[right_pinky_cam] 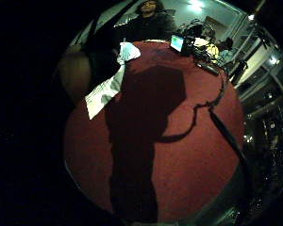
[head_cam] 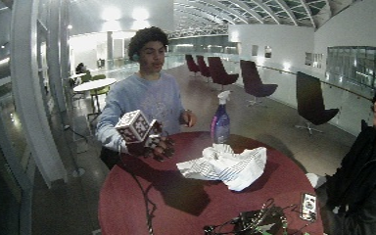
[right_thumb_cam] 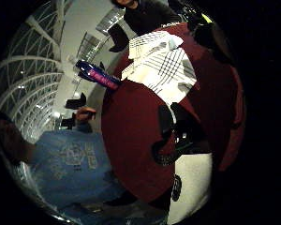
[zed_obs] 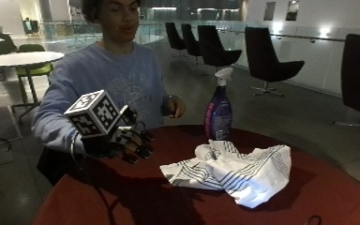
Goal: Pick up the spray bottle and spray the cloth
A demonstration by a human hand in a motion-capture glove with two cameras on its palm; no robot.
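2 outside views face the person across the table (zed_obs: pixel 330 197); palm views overlook it.

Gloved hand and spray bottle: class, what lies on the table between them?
In the outside view, only bare red tabletop lies between the gloved right hand and the spray bottle; the striped cloth sits nearer the camera.

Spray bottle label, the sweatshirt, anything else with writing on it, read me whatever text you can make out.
No text can be read.
Spray bottle: its label shows pink and purple patches, the lettering blurred.
Sweatshirt: a pale chest print, too blurred to read.
Cloth: dark stripes only, no writing.
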